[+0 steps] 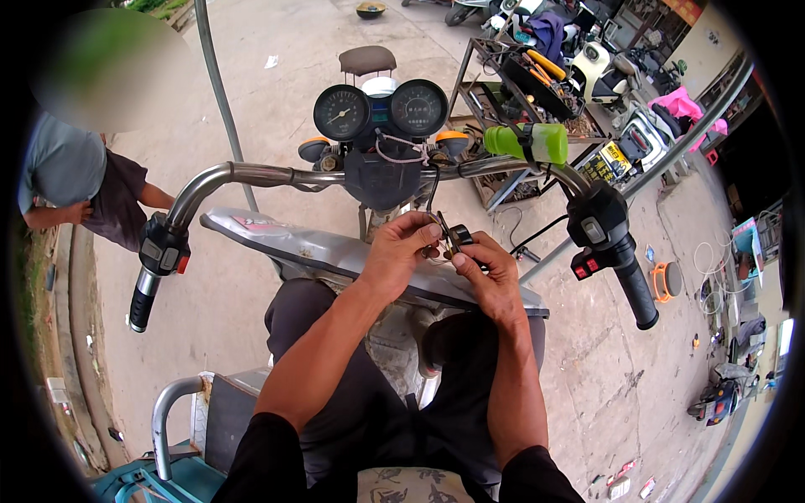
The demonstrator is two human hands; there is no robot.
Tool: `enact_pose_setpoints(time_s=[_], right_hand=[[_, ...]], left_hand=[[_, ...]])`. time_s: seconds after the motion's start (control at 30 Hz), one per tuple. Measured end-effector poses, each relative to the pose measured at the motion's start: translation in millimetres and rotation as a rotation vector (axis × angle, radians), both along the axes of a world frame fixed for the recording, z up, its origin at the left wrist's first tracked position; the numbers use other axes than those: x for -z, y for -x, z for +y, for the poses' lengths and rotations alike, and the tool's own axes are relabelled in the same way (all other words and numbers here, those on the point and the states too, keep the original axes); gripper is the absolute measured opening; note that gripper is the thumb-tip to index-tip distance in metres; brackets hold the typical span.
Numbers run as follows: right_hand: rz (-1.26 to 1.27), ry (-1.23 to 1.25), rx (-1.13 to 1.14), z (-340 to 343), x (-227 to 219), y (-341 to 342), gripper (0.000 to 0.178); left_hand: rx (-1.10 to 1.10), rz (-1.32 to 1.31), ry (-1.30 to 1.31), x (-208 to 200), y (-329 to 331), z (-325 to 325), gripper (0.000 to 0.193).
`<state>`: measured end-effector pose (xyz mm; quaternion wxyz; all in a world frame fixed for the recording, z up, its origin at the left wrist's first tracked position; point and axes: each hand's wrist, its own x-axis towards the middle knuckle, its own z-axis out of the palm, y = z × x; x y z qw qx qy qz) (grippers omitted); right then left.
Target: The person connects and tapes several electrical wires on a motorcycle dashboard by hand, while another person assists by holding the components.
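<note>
Between the handlebar and my knees, both hands meet over a small dark part (458, 238) with a round black end and a flat plate-like piece. My left hand (397, 253) pinches its near-left side between thumb and fingers. From the right, my right hand (490, 275) grips the round end with thumb and forefinger. A thin black cable (433, 189) runs down from the instrument cluster toward the part. Fine wires show by my left fingertips, but the fingers partly hide where they join. Behind my hands lies a silver-grey front panel (310, 245).
Chrome handlebars (251, 173) span ahead, with two round gauges (342, 112) and a green bottle (545, 143) strapped on. A metal tool rack (478, 92) stands ahead right, near parked scooters (591, 71). Another person (71, 172) stands at left. Metal poles (220, 84) rise on both sides.
</note>
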<state>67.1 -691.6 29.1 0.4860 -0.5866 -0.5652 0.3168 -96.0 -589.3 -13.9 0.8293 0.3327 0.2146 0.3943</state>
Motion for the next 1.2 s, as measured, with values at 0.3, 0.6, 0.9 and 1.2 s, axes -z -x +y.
enact_pose_setpoints(time_s=[0.3,0.6,0.9,1.2], right_hand=[[-0.087,-0.138,0.165,5.0,7.5,0.4,0.021],[0.298,0.017,0.254,-1.4,11.4,-7.2,0.022],[0.354,-0.015,0.246,1.0,16.8,-11.1,0.022],[0.377,-0.009,0.252,1.8,20.2,-11.7,0.023]], left_hand=[[0.081,-0.038,0.034,2.2,3.0,4.4,0.020],[0.004,0.148,-0.048,-9.8,7.2,-2.8,0.026],[0.184,0.289,-0.252,-13.1,21.4,-6.6,0.021],[0.186,0.191,-0.098,-4.2,22.3,-3.0,0.027]])
